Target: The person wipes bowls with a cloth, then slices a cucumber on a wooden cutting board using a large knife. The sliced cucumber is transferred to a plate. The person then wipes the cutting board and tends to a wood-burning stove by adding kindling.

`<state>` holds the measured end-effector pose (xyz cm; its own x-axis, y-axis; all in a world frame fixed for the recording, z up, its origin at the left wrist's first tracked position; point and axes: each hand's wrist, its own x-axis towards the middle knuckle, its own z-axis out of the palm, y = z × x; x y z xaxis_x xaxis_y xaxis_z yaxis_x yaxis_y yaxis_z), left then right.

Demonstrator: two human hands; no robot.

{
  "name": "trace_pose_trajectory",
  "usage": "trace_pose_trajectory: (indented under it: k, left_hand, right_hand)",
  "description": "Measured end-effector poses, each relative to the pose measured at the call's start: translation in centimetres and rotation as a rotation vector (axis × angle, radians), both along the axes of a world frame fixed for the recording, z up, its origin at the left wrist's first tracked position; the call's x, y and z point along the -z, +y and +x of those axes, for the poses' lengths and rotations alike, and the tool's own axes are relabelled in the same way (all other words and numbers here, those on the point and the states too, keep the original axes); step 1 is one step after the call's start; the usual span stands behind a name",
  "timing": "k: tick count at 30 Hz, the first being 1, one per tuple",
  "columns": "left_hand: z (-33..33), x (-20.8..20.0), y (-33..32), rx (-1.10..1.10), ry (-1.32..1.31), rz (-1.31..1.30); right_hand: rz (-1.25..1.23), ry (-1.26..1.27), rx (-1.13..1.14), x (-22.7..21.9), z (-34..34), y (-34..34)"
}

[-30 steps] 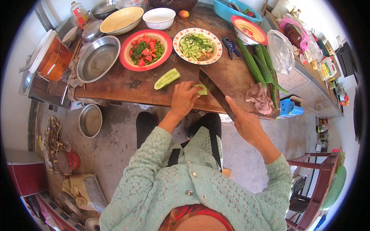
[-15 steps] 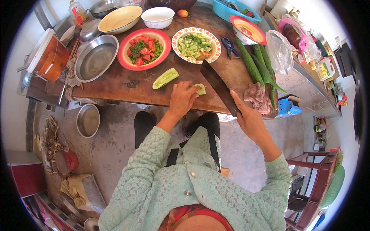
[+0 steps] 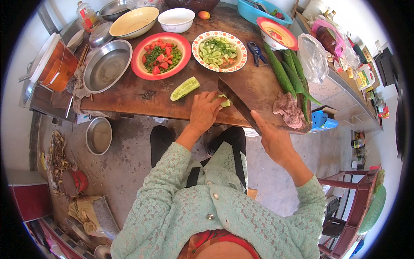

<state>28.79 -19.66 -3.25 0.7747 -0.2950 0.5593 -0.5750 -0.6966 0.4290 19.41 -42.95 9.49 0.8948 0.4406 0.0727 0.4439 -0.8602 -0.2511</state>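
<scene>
Cucumber piece in curled left hand, knife in clenched right hand, cucumber half, bowls beyond

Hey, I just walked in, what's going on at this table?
The person's left hand holds a pale green cucumber piece on the wooden table. The right hand grips a broad knife, its blade close beside that piece. A larger peeled piece lies to the left. Beyond are a red-rimmed dish and a patterned bowl, both filled with chopped food.
</scene>
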Motion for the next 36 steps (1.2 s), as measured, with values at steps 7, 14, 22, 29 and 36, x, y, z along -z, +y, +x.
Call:
trace_pose_trajectory:
  k: [7, 14, 22, 29, 36]
  left_hand:
    - [0.0, -0.1, 0.0, -0.011, -0.013, 0.011]
    - [-0.2, -0.3, -0.2, -0.008, 0.023, 0.002]
    - [-0.1, -0.1, -0.3, -0.032, -0.009, 0.019]
    - [-0.2, -0.2, -0.4, -0.054, -0.029, 0.052]
    - [-0.3, -0.4, -0.6, -0.076, -0.017, 0.081]
  right_hand:
    - [-0.018, -0.133, -0.051, 0.4, 0.1, 0.3]
    - [0.041, 0.072, 0.043, 2.2, 0.9, -0.4]
    - [0.055, 0.101, 0.083, 0.1, 0.5, -0.5]
    - [0.043, -0.141, -0.032, 1.0, 0.0, 0.2]
    - [-0.14, 0.123, 0.118, 2.6, -0.9, 1.0]
